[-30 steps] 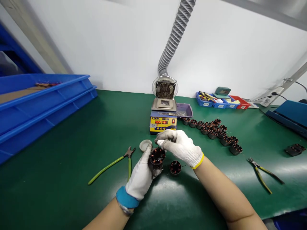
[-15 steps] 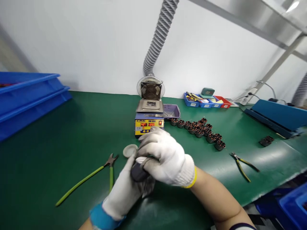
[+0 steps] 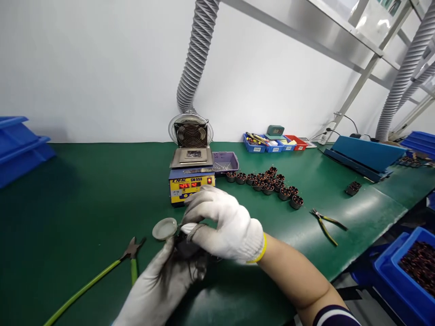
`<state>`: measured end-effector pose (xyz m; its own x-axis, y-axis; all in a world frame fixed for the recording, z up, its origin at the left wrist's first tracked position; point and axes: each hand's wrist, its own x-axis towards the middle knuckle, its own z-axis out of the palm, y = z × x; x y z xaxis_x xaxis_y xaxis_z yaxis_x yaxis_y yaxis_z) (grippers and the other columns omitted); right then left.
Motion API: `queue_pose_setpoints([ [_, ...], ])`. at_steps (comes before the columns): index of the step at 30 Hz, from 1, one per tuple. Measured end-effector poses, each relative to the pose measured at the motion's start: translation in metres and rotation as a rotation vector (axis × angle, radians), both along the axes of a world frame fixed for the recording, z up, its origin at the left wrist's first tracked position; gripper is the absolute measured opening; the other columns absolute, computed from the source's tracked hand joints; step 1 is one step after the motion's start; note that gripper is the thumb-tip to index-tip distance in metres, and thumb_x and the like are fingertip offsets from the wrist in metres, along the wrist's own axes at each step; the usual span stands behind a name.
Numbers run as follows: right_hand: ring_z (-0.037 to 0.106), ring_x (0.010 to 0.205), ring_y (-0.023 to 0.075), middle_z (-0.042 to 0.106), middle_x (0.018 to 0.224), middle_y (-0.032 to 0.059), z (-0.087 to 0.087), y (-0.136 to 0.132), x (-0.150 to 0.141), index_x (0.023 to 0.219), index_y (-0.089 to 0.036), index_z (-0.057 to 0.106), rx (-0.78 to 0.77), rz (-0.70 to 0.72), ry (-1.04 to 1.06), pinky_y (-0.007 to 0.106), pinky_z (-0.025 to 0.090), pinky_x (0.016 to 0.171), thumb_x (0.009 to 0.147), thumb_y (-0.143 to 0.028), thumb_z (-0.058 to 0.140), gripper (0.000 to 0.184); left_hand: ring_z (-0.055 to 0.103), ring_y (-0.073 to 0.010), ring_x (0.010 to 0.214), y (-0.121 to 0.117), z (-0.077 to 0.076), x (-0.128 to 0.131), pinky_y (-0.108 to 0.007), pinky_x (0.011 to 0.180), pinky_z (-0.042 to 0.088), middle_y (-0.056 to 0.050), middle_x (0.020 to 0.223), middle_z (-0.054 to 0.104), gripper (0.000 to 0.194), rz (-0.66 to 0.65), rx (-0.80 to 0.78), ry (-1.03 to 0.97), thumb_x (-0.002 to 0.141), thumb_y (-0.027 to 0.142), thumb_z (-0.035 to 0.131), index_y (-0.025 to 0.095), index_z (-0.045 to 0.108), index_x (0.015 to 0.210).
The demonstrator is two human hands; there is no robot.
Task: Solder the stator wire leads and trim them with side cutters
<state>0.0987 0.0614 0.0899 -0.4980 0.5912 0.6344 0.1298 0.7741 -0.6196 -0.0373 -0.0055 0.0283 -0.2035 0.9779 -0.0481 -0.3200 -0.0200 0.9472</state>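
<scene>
My left hand (image 3: 163, 283), in a grey-stained white glove, is wrapped round a black part (image 3: 186, 248), mostly hidden by fingers. Over its top, my right hand (image 3: 217, 222) in a white glove with a yellow cuff edge has its fingers bent and pinched together. What those fingertips grip, if anything, is hidden. Just beyond the left thumb lies a small round whitish dish (image 3: 165, 228). Behind the hands stands a yellow-and-blue solder pot (image 3: 192, 188) with red digits and a fan at its back. Green-handled cutters (image 3: 131, 251) rest on the left.
Several copper-wound motor parts (image 3: 268, 188) stand right of a purple tray (image 3: 226, 160). Pliers (image 3: 322, 219) lie further right, near a black block (image 3: 352, 188). Small blue and red bins (image 3: 272, 144) line the wall. Blue crates (image 3: 23, 151) are stacked at left; a filled blue bin (image 3: 404, 276) sits below the table edge.
The view has turned to the right, so the bench things sit further left in the picture. Both hands stay together at the black part, with the right hand still over it.
</scene>
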Motion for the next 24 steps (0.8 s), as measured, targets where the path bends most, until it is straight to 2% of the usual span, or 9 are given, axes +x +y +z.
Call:
queue_pose_setpoints([
  [3,0.063,0.088,0.0172,0.066,0.083,0.0037,-0.006,0.002,-0.004,0.068,-0.019,0.061,-0.278,-0.03,0.227,0.033,0.051,0.086,0.078,-0.022,0.063,0.01,0.066,-0.0301,0.102,0.0,-0.005,0.001,-0.046,0.089,0.056,-0.009,0.106,0.07,0.037,-0.044,0.002,-0.133,0.079,0.052,0.066,0.024,0.068,0.102],
  [7,0.061,0.076,0.016,0.065,0.077,0.0029,-0.015,0.01,-0.012,0.072,-0.017,0.067,-0.677,-0.028,0.47,0.028,0.05,0.069,0.072,-0.025,0.067,0.008,0.063,-0.0245,0.107,0.001,-0.007,-0.004,-0.033,0.094,0.053,-0.006,0.115,0.066,0.057,0.128,0.046,-0.153,0.064,0.038,0.083,0.023,0.061,0.114],
  [9,0.058,0.069,0.0135,0.065,0.077,0.0019,-0.018,0.013,-0.015,0.08,-0.017,0.07,-0.794,-0.02,0.526,0.026,0.048,0.065,0.074,-0.027,0.067,0.013,0.065,-0.025,0.104,0.001,-0.004,-0.004,-0.034,0.091,0.055,-0.007,0.114,0.066,0.062,0.128,0.004,-0.16,0.059,0.036,0.086,0.021,0.061,0.113],
  [11,0.058,0.07,0.0133,0.066,0.079,0.0019,-0.02,0.012,-0.017,0.083,-0.017,0.07,-0.795,-0.001,0.503,0.027,0.048,0.068,0.075,-0.027,0.067,0.013,0.066,-0.0274,0.102,0.0,0.001,-0.001,-0.037,0.087,0.056,-0.009,0.114,0.067,0.07,0.032,-0.018,-0.207,0.053,0.032,0.089,0.021,0.059,0.116],
  [14,0.062,0.081,0.0172,0.067,0.083,0.0031,-0.023,0.007,-0.022,0.074,-0.017,0.068,-0.693,0.004,0.408,0.03,0.049,0.074,0.074,-0.024,0.067,0.007,0.065,-0.0272,0.107,-0.002,0.006,0.003,-0.036,0.09,0.055,-0.01,0.118,0.067,0.074,-0.078,-0.001,-0.183,0.053,0.023,0.089,0.021,0.057,0.121],
  [18,0.064,0.084,0.0198,0.067,0.083,0.0046,-0.026,0.01,-0.025,0.075,-0.018,0.067,-0.757,-0.069,0.482,0.035,0.051,0.08,0.074,-0.028,0.067,0.01,0.066,-0.0242,0.101,-0.001,0.007,0.0,-0.032,0.09,0.053,-0.008,0.109,0.07,0.054,-0.017,-0.007,-0.04,0.06,0.023,0.085,0.016,0.064,0.109],
  [21,0.065,0.092,0.0219,0.068,0.089,0.0051,-0.02,0.023,-0.01,0.082,-0.021,0.063,-0.734,-0.092,0.687,0.042,0.052,0.089,0.079,-0.035,0.063,0.014,0.065,-0.0236,0.099,0.002,0.006,-0.005,-0.031,0.088,0.052,-0.008,0.106,0.07,0.052,-0.023,-0.035,-0.064,0.059,0.028,0.086,0.015,0.066,0.105],
  [22,0.065,0.096,0.0229,0.068,0.092,0.0056,-0.017,0.026,-0.002,0.083,-0.022,0.063,-0.698,-0.089,0.689,0.044,0.051,0.092,0.08,-0.038,0.062,0.016,0.065,-0.0234,0.099,0.003,0.005,-0.007,-0.031,0.088,0.052,-0.008,0.106,0.069,0.052,-0.063,-0.051,-0.102,0.061,0.03,0.085,0.015,0.066,0.106],
  [24,0.064,0.103,0.0252,0.068,0.1,0.0071,-0.013,0.027,0.016,0.09,-0.022,0.064,-0.651,-0.073,0.501,0.046,0.049,0.097,0.078,-0.04,0.066,0.022,0.064,-0.0232,0.098,0.003,0.005,-0.009,-0.033,0.087,0.051,-0.008,0.107,0.069,0.052,-0.175,-0.077,-0.185,0.065,0.033,0.083,0.015,0.065,0.11],
])
